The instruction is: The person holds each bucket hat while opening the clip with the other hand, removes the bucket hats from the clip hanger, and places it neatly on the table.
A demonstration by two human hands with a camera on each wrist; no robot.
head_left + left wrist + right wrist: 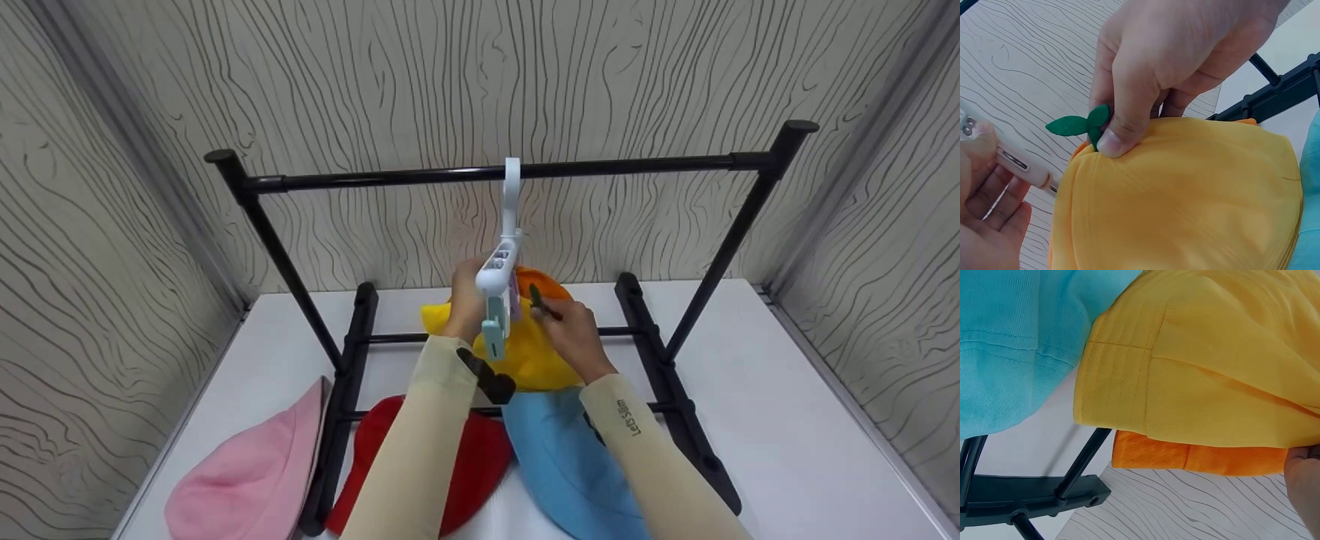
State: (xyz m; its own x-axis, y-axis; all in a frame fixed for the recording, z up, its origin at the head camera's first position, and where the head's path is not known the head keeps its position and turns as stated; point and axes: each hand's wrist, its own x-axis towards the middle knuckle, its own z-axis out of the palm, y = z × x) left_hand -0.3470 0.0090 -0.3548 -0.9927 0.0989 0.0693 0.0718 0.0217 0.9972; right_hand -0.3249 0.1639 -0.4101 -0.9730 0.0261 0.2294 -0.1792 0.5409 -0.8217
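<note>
Hat, head view: the yellow hat [525, 364] is below the white hanger [511, 191], on far side of the blue hat [570, 450].
Hands, left wrist view: left hand [991, 219] holds the hanger; right hand [1157, 67] pinches the hat beside the green leaf [1067, 125].
Orange edge [1219, 460], right wrist view: beyond the yellow; better keep both layers even.
</note>
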